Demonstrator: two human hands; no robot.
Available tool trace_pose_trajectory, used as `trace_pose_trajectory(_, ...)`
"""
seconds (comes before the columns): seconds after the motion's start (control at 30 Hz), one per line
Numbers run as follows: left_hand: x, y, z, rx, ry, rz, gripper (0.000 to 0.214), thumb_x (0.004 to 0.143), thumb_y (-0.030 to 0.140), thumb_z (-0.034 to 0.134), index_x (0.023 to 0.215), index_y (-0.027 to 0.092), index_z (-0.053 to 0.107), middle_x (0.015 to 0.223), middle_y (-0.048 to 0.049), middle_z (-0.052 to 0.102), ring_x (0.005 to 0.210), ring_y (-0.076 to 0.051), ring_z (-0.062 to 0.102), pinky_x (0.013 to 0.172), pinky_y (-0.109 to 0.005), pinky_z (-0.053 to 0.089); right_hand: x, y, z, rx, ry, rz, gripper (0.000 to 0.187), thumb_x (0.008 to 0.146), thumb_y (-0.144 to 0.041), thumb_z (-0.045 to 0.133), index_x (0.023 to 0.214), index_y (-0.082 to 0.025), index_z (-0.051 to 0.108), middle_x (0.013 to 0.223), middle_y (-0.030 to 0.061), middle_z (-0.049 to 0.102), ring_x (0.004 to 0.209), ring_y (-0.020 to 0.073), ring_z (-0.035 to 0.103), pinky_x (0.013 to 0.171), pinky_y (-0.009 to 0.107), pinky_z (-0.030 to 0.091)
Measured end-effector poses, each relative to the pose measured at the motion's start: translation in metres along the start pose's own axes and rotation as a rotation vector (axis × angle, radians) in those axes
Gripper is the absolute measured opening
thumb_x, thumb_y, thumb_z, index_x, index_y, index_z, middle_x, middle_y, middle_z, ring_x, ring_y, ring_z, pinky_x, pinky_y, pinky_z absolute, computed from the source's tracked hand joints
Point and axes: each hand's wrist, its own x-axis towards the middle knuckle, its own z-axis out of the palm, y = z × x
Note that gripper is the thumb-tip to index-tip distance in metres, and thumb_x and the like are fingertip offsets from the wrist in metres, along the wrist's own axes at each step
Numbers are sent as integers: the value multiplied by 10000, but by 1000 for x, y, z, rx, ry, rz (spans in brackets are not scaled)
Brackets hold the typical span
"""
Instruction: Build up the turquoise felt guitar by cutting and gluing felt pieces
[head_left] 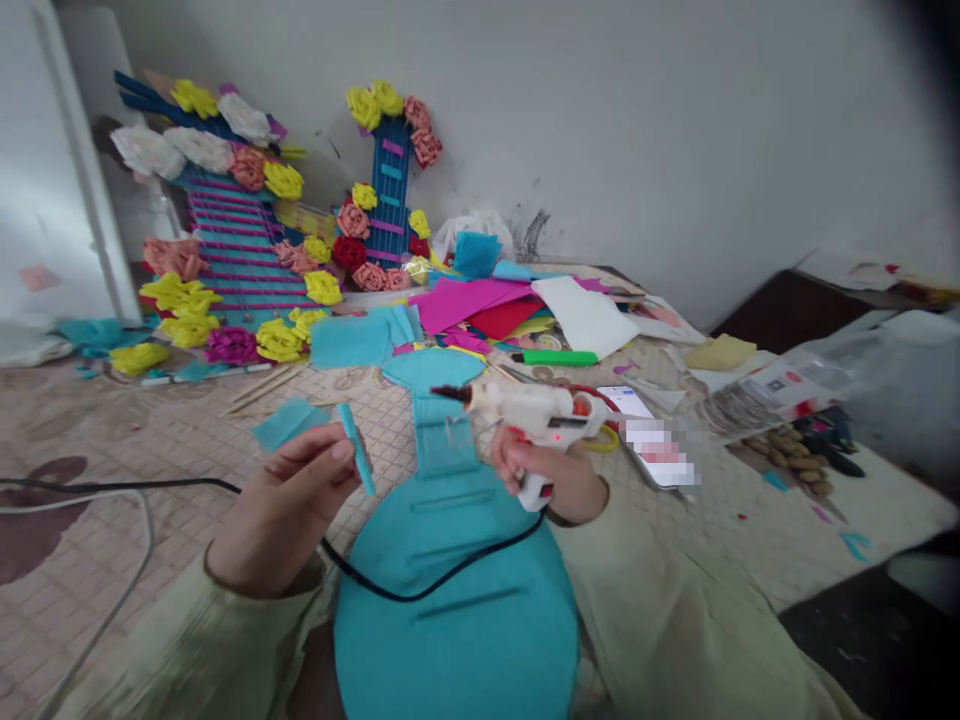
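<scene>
Leftward, glue gun; near-upright, strip.

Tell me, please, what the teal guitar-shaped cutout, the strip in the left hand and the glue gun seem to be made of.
The guitar-shaped cutout: probably felt or craft foam; matte teal, no shine. The strip pinched in the left hand: likely the same matte teal sheet. The glue gun in the right hand: smooth white plastic with a dark, probably metal, nozzle.

Plain white wall far side, white door frame far left. I'm on a beige grid-pattern mat; dark floor near right. Soft, even light.
</scene>
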Motion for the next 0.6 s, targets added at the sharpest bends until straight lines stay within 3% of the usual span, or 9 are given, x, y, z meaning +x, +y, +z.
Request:
trace_pose_trajectory(0.13,9,-4,1,170,-6,82,253,474,309,833,659,202,696,606,23,653,593,-98,576,591,-192,494,11,-6,-4,166,156,-65,255,690,-287,604,497,-139,529,513,-12,518,387,71,440,376,201,297)
trace_pose_trajectory(0.23,17,1,10,370,-50,149,230,480,296,822,642,197,694,606,11,668,585,-114,588,583,-206,494,16,-8,-9,168,257,-52,249,676,-291,589,489,-139,526,501,-11,512,388,74,436,371,207,289)
trace_pose_trajectory(0.4,32,16,35,986,-353,205,206,589,385,706,693,208,687,685,-30,703,652,-191,634,625,-293,505,20,-5,-14,107,322,-60,267,683,-308,584,483,-135,545,468,-6,513,395,78,436,382,210,301)
trace_pose_trajectory(0.6,55,17,65,1515,-525,278,103,604,285,621,647,213,681,620,-5,683,634,-185,623,607,-261,437,23,-3,-17,86,295,-124,269,707,-290,574,490,-133,558,453,-12,511,385,78,441,393,209,298)
